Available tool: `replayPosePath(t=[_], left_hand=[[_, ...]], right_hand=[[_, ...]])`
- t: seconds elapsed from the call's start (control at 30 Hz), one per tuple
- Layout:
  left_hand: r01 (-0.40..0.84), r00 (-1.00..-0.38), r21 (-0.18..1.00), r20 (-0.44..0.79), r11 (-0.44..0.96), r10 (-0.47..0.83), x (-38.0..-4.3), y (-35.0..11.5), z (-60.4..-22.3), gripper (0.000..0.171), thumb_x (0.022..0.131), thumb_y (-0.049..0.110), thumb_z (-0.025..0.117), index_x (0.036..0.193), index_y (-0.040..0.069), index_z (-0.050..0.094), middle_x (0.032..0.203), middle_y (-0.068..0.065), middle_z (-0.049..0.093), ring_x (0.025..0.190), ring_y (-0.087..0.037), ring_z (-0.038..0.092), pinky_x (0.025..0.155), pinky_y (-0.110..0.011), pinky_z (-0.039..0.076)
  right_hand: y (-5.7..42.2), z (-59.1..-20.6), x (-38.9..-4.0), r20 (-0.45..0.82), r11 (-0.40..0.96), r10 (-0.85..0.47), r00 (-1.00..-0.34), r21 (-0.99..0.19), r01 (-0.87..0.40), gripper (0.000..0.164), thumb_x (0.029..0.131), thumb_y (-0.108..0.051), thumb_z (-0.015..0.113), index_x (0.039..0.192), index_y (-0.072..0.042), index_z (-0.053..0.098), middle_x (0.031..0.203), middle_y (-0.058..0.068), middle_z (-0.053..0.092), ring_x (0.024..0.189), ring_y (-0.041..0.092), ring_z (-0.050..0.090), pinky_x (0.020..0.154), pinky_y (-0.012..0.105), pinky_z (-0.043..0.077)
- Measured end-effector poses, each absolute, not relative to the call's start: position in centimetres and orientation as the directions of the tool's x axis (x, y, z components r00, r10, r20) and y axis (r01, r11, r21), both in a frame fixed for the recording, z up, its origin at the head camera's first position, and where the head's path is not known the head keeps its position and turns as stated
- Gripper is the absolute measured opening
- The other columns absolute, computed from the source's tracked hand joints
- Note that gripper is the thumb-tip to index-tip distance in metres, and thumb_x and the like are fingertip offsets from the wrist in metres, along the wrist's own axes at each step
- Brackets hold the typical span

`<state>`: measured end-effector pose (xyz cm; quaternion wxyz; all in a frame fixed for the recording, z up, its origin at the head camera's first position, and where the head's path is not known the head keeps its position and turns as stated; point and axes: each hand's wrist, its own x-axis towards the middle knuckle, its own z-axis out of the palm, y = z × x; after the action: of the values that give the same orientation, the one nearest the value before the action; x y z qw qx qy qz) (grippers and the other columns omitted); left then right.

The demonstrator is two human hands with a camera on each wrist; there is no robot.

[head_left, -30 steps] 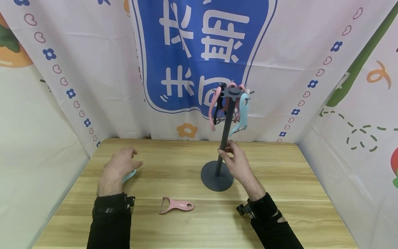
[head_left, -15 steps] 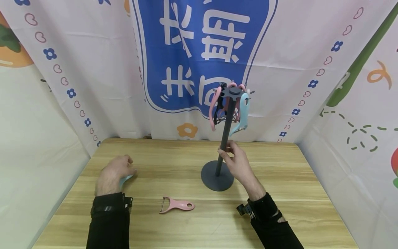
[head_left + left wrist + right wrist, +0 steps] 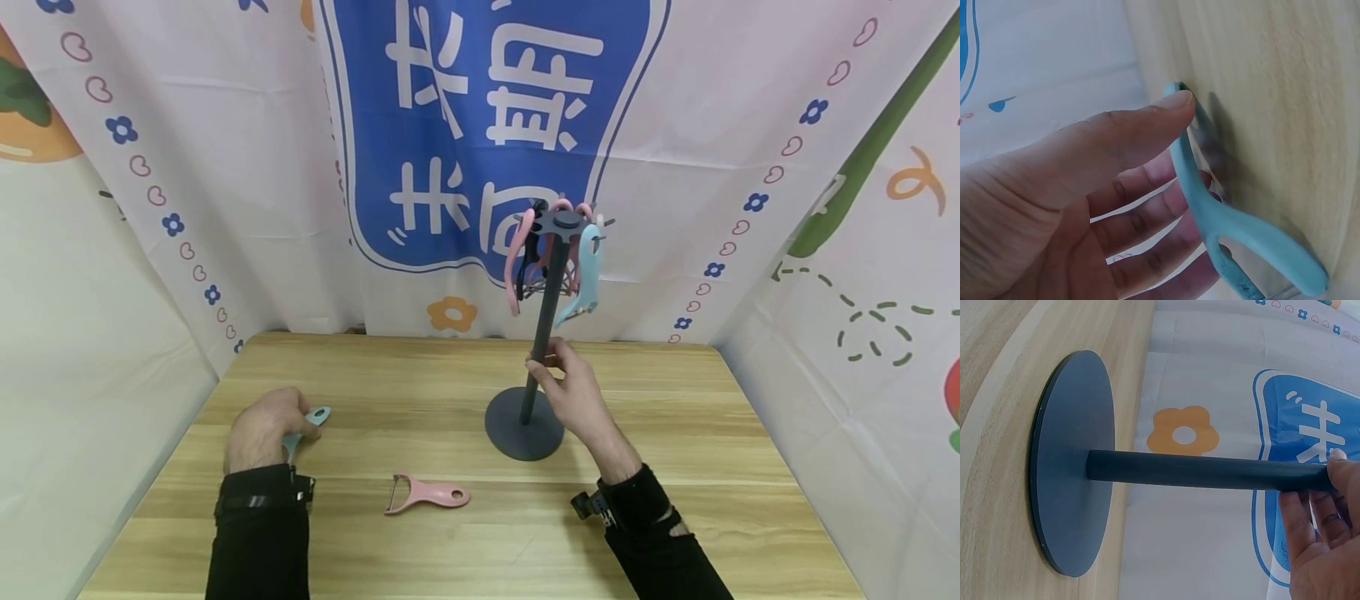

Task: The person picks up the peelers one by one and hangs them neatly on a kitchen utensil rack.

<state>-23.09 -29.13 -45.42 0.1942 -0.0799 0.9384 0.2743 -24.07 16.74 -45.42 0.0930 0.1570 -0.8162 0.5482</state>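
Observation:
My left hand [image 3: 264, 427] is low over the left side of the table, its thumb and fingers around a light blue peeler [image 3: 319, 414]. In the left wrist view, the thumb presses the handle end of that blue peeler [image 3: 1190, 178] from one side and the fingers lie on the other, close to the wood. With thumb and fingers, my right hand [image 3: 576, 396] grips the pole of a dark grey stand [image 3: 550, 300]. Its round base [image 3: 1075, 506] sits on the table. A pink peeler [image 3: 433, 493] lies flat between the two arms.
From the hooks at the stand's top hang a pink-handled tool [image 3: 515, 258], a light blue peeler [image 3: 588, 271] and other pink and black tools, partly hidden. The wooden table [image 3: 480, 558] ends at a printed cloth backdrop [image 3: 285, 208], with cloth at both sides.
My left hand has moved slightly down and left and closed on the blue peeler, whose handle end now shows past the fingers. The right hand and stand have stayed put.

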Motion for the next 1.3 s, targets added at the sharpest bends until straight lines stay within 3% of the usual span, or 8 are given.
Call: replayPosePath(t=[0.23, 0.6, 0.93, 1.3], left_hand=[[-0.273, -0.898, 0.477, -0.438, 0.835, -0.043, -23.0, -29.3, -45.4, 0.033, 0.084, 0.014, 0.081, 0.106, -0.001, 0.063, 0.098, -0.018, 0.059, 0.089, -0.035, 0.055, 0.069, -0.041, 0.051], [-0.223, -0.924, 0.459, -0.381, 0.86, -0.036, -23.2, -29.1, -45.5, 0.031, 0.083, 0.015, 0.08, 0.107, 0.001, 0.064, 0.097, -0.016, 0.061, 0.087, -0.033, 0.054, 0.07, -0.044, 0.048], [-0.105, -0.979, 0.494, -0.205, 0.863, -0.001, -24.0, -28.3, -45.3, 0.043, 0.093, 0.03, 0.074, 0.12, 0.001, 0.058, 0.112, -0.022, 0.064, 0.098, -0.039, 0.061, 0.075, -0.054, 0.053], [-0.005, -1.0, 0.481, -0.015, 0.876, 0.002, -24.9, -27.3, -44.5, 0.049, 0.092, 0.022, 0.074, 0.13, -0.003, 0.057, 0.116, -0.023, 0.065, 0.1, -0.036, 0.064, 0.079, -0.052, 0.056]], right_hand=[[16.7, -45.3, -24.0, 0.325, 0.351, -0.155, -0.933, -0.864, -0.36, 0.023, 0.104, -0.028, 0.063, 0.123, -0.016, 0.06, 0.119, 0.005, 0.063, 0.114, 0.023, 0.064, 0.089, 0.038, 0.06], [16.8, -45.3, -24.0, 0.328, 0.344, -0.162, -0.931, -0.865, -0.365, 0.023, 0.104, -0.027, 0.063, 0.124, -0.016, 0.06, 0.119, 0.005, 0.063, 0.112, 0.023, 0.065, 0.088, 0.036, 0.06], [16.8, -45.4, -24.1, 0.327, 0.344, -0.164, -0.931, -0.865, -0.365, 0.025, 0.103, -0.029, 0.063, 0.124, -0.016, 0.06, 0.118, 0.004, 0.063, 0.112, 0.022, 0.065, 0.088, 0.035, 0.06], [16.8, -45.3, -24.1, 0.325, 0.345, -0.165, -0.931, -0.865, -0.363, 0.024, 0.103, -0.028, 0.063, 0.124, -0.016, 0.06, 0.118, 0.004, 0.063, 0.112, 0.022, 0.065, 0.088, 0.036, 0.06]])
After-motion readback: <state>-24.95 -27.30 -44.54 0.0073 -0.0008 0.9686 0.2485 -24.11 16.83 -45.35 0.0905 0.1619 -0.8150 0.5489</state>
